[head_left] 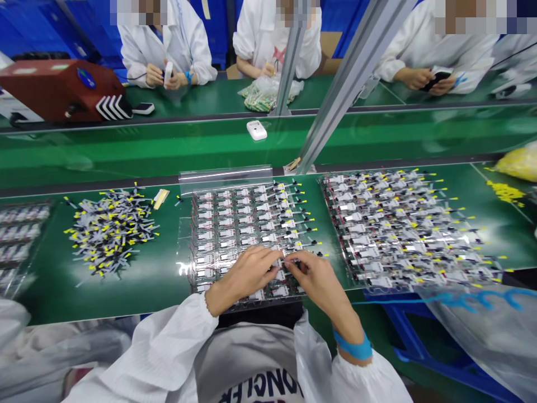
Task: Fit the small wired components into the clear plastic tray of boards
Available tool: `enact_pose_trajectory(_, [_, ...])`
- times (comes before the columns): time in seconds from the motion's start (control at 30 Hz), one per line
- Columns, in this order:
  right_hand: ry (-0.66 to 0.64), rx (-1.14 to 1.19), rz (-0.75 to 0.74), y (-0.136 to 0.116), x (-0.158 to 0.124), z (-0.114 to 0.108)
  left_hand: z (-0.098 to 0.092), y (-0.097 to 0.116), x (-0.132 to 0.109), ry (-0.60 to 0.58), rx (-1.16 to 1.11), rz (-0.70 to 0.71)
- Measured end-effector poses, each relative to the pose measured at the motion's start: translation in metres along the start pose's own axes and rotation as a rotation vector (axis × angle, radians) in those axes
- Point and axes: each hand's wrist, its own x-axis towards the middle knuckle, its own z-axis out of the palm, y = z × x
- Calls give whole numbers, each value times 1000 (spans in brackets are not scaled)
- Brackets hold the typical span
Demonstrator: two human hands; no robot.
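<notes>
A clear plastic tray (185, 229) lies in front of me, filled with rows of small white electronic modules (244, 211) with thin red wires. In its right-hand column, modules carry black pieces with yellow tips that stick out past the edge. My left hand (253, 270) is over the tray's lower middle, fingertips pinched together. Close beside it, my right hand (318, 278) is also pinched, at the tray's right part. The fingertips nearly meet over one module. What they hold is too small and covered to make out.
Left is a pile of black-and-grey pieces with yellow tips (111, 229). A second filled tray (403, 229) lies right. Behind are a metal post (335, 84), a white device (257, 130) and a red-brown machine (62, 87). Co-workers in white coats sit opposite.
</notes>
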Motion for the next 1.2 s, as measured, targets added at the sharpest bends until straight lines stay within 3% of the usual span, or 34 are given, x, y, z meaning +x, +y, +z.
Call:
enact_pose_trajectory(0.27, [-51, 0, 7, -2, 2, -2, 4, -2, 0, 53, 29, 20])
enact_pose_trajectory(0.9, [-83, -14, 19, 6, 5, 2, 6, 0, 0, 58, 57, 6])
enact_pose_trajectory(1.2, [-75, -123, -25, 3, 2, 5, 2, 4, 2, 7, 131, 3])
